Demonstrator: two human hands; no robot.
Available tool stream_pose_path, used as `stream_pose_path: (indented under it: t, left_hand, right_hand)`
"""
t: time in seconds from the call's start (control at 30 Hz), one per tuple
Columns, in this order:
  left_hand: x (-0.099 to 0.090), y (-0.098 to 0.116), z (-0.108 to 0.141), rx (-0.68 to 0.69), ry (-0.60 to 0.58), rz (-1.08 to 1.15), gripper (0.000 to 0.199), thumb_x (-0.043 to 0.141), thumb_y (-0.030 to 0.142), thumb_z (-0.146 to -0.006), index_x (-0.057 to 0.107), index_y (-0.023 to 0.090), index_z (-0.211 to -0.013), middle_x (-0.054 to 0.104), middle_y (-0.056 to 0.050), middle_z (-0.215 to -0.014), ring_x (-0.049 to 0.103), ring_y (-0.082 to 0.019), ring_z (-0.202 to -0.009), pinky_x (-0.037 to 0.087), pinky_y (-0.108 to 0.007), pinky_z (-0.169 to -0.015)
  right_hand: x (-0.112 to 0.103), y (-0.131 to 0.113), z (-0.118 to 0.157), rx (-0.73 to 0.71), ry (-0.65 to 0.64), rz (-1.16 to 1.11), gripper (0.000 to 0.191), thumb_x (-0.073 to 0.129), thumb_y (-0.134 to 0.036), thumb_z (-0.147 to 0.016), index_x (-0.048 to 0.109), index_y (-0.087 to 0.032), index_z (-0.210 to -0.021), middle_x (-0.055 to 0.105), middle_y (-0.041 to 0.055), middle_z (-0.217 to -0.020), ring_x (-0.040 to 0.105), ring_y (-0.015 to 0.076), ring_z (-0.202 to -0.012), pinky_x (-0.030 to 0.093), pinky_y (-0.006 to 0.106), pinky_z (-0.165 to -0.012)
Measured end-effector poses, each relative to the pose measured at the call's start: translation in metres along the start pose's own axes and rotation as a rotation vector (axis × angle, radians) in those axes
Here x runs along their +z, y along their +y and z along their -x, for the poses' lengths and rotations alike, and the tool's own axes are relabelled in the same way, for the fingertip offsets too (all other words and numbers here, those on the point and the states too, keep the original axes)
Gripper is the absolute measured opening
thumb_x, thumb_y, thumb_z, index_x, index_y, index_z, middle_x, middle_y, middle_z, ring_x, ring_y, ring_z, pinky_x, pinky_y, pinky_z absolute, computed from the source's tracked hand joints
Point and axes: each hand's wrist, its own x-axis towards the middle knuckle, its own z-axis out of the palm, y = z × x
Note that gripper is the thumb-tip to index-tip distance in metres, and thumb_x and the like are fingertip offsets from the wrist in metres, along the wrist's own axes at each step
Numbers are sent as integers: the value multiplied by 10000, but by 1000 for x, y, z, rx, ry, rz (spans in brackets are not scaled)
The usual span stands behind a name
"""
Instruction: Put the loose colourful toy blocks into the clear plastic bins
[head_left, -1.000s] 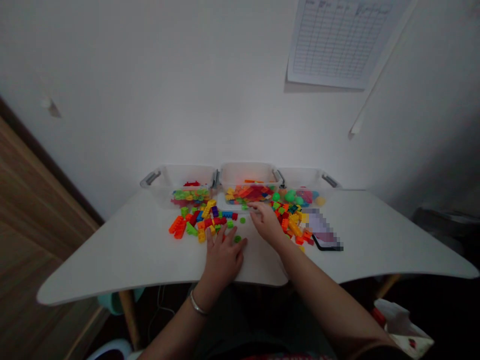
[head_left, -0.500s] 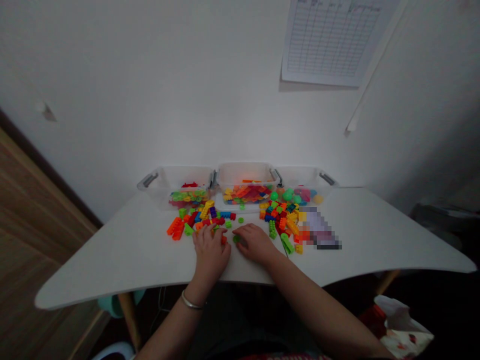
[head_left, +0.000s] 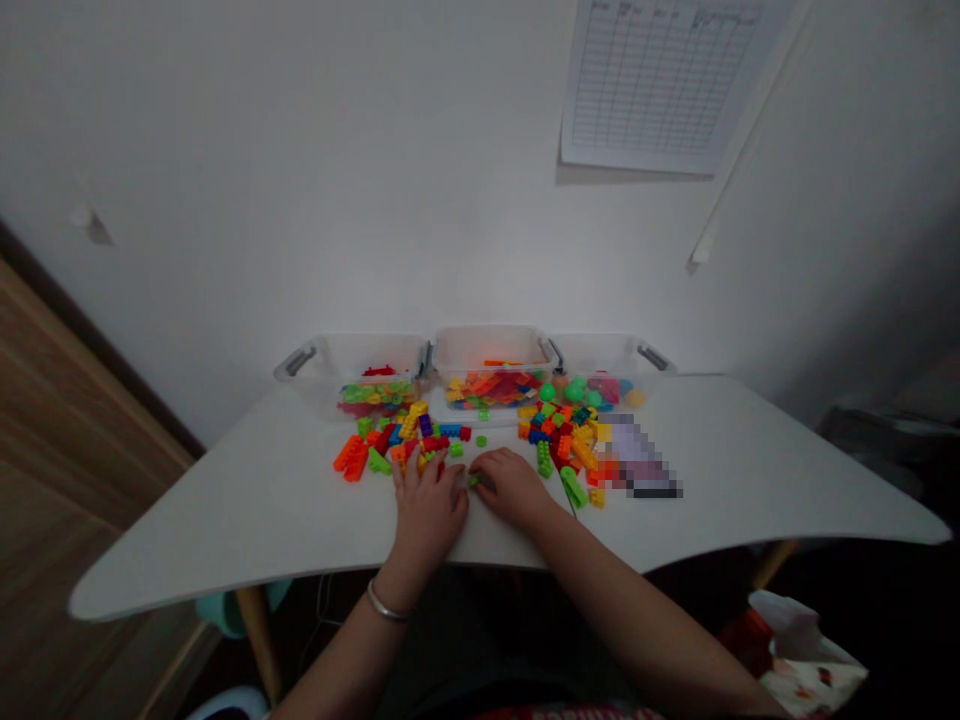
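Three clear bins (head_left: 375,350) are part-filled; two heaps, left (head_left: 411,424) and right (head_left: 566,444), of toy bricks are left loose on the surface (head_left: 247,500)
A small green piece (head_left: 474,481) is pinched at the right hand's (head_left: 514,488) fingertips, between the heaps, and the left hand (head_left: 426,505) is spread wide over bricks; compared with a second ago, the right hand is drawn back from the middle bin (head_left: 491,346)

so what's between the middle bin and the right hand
In the head view, a small round green piece lies there, with another small green piece behind it, nearer the middle bin.
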Motion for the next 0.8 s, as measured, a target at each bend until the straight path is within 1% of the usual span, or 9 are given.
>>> stream_pose_path:
  t: [0.1,0.17,0.27,0.33,0.43,0.53,0.6,0.67,0.8]
  left_hand:
    - [-2,4,1,36,56,-21,374,576,224,-812,667,213,-1175,575,-107,-1375,333,-413,-1389,170,-675,-1147]
    - [-4,6,2,76,93,-21,342,567,211,-826,672,220,-1151,597,-96,-1350,362,-399,-1373,182,-664,-1146]
    - [-7,7,3,158,120,14,328,522,189,-869,663,254,-1157,673,-68,-1227,488,-331,-1272,267,-596,-1130]
    - [-9,8,4,181,109,37,334,501,181,-889,656,265,-1172,708,-62,-1136,558,-291,-1176,353,-526,-1077]
    - [-14,9,0,99,54,52,280,534,197,-875,678,240,-1111,721,-81,-1065,591,-293,-1088,431,-478,-954]
    - [-15,8,-8,17,-43,104,193,580,238,-857,694,232,-1013,727,-74,-988,609,-287,-1014,449,-463,-893]
    - [-14,7,-13,-30,-92,157,153,607,269,-848,696,237,-969,724,-60,-936,617,-275,-983,454,-446,-880]
    - [-12,5,-18,-74,-112,197,128,636,287,-831,702,250,-934,722,-47,-920,617,-271,-988,451,-440,-890]
    - [-7,-2,-22,-86,-117,219,88,655,290,-809,706,262,-874,728,-34,-928,615,-275,-1012,446,-454,-916]
  right_hand:
    - [-2,0,0,12,-11,16,132,633,-167,-846,671,-180,-972,700,75,-1027,596,223,-1016,454,352,-930]
    - [-2,1,0,17,-8,21,106,631,-175,-855,672,-189,-953,699,69,-1004,596,218,-989,459,342,-904]
    - [-1,2,1,31,20,2,99,624,-172,-863,673,-194,-948,696,64,-973,594,210,-960,469,328,-871]
    - [0,3,2,44,55,-32,106,627,-163,-860,675,-194,-950,695,62,-951,595,209,-958,475,325,-863]
    - [2,5,3,46,124,-112,113,637,-158,-855,682,-208,-946,694,52,-933,602,198,-951,481,325,-867]
    - [3,7,4,47,166,-167,95,644,-171,-852,691,-215,-922,693,49,-910,612,193,-926,489,333,-859]
    - [3,7,4,56,170,-187,95,641,-175,-850,694,-216,-917,692,50,-901,616,194,-920,493,335,-851]
    - [3,8,4,59,169,-207,114,635,-169,-843,694,-217,-928,694,50,-915,616,194,-929,495,336,-856]
    - [2,11,3,42,176,-197,260,658,-143,-782,678,-200,-1035,698,66,-1023,604,215,-1009,477,367,-933]
